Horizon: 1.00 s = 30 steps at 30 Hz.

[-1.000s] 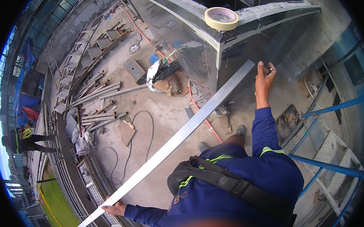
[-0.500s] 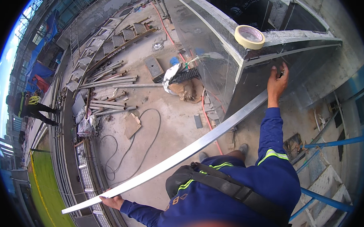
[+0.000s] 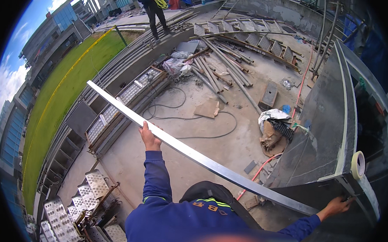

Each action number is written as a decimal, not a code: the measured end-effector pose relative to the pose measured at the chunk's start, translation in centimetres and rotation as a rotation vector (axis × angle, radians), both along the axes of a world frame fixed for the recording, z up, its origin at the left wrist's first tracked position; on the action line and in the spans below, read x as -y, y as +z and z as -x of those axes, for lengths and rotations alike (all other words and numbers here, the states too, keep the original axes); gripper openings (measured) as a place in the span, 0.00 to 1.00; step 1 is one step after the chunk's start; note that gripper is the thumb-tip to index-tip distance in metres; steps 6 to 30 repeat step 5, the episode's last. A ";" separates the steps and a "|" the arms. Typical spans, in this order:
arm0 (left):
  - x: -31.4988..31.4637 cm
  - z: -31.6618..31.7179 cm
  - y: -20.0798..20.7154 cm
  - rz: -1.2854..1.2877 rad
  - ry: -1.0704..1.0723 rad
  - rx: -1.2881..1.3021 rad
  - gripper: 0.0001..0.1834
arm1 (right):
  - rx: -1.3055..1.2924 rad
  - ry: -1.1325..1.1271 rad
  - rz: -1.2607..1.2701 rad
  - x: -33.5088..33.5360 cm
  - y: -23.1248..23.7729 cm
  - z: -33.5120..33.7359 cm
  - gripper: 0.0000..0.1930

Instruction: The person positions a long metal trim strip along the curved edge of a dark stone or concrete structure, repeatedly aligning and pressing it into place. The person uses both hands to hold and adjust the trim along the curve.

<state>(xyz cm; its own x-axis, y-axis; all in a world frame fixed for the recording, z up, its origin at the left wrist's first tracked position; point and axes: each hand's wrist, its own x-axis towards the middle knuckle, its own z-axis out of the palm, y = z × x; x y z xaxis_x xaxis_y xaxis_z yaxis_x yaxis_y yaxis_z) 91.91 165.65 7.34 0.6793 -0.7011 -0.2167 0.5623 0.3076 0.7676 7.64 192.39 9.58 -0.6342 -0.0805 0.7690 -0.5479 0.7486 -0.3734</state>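
A long, straight silver metal bar (image 3: 192,153) spans from the left of the view to my right wrist. My left hand (image 3: 150,138) is closed around its left half, holding it raised over the floor. Beside the bar's right end, my right hand (image 3: 336,207) reaches to the corner of a dark-panelled structure (image 3: 310,130) with pale edge strips. Its fingers are drawn together at the panel's edge; anything between them is too small to make out. A roll of cream tape (image 3: 355,166) sits on the structure's corner, just above that hand.
Metal pipes (image 3: 230,73) and a ladder-like frame (image 3: 258,46) lie beyond. A cable (image 3: 198,118), a red hose (image 3: 261,169) and a bag (image 3: 274,118) are on the floor. Perforated metal steps (image 3: 60,214) are stacked near left. A person (image 3: 151,6) stands far off holding yellow rope.
My view has swung left, bringing the grass and metal steps into sight. My left hand and the bar's left end now stand higher in view. The right hand has moved to the panel's edge.
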 end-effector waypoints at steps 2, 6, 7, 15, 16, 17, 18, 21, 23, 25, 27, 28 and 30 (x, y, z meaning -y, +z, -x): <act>0.2 0.4 -0.2 0.000 -0.006 -0.027 0.14 | 0.011 -0.029 -0.012 0.4 -0.4 1.1 0.28; 0.2 0.9 -0.6 -0.028 -0.010 -0.027 0.14 | -0.029 0.020 -0.098 0.0 -2.4 2.4 0.30; 0.2 0.9 -0.6 -0.028 -0.010 -0.027 0.14 | -0.029 0.020 -0.098 0.0 -2.4 2.4 0.30; 0.2 0.9 -0.6 -0.028 -0.010 -0.027 0.14 | -0.029 0.020 -0.098 0.0 -2.4 2.4 0.30; 0.2 0.9 -0.6 -0.028 -0.010 -0.027 0.14 | -0.029 0.020 -0.098 0.0 -2.4 2.4 0.30; 0.2 0.9 -0.6 -0.028 -0.010 -0.027 0.14 | -0.029 0.020 -0.098 0.0 -2.4 2.4 0.30; 0.2 0.9 -0.6 -0.028 -0.010 -0.027 0.14 | -0.029 0.020 -0.098 0.0 -2.4 2.4 0.30; 0.2 0.9 -0.6 -0.028 -0.010 -0.027 0.14 | -0.029 0.020 -0.098 0.0 -2.4 2.4 0.30; 0.2 0.9 -0.6 -0.028 -0.010 -0.027 0.14 | -0.029 0.020 -0.098 0.0 -2.4 2.4 0.30; 0.2 0.9 -0.6 -0.028 -0.010 -0.027 0.14 | -0.029 0.020 -0.098 0.0 -2.4 2.4 0.30; 0.2 0.9 -0.6 -0.028 -0.010 -0.027 0.14 | -0.029 0.020 -0.098 0.0 -2.4 2.4 0.30; 0.2 0.9 -0.6 -0.028 -0.010 -0.027 0.14 | -0.029 0.020 -0.098 0.0 -2.4 2.4 0.30; 0.2 0.9 -0.6 -0.028 -0.010 -0.027 0.14 | -0.029 0.020 -0.098 0.0 -2.4 2.4 0.30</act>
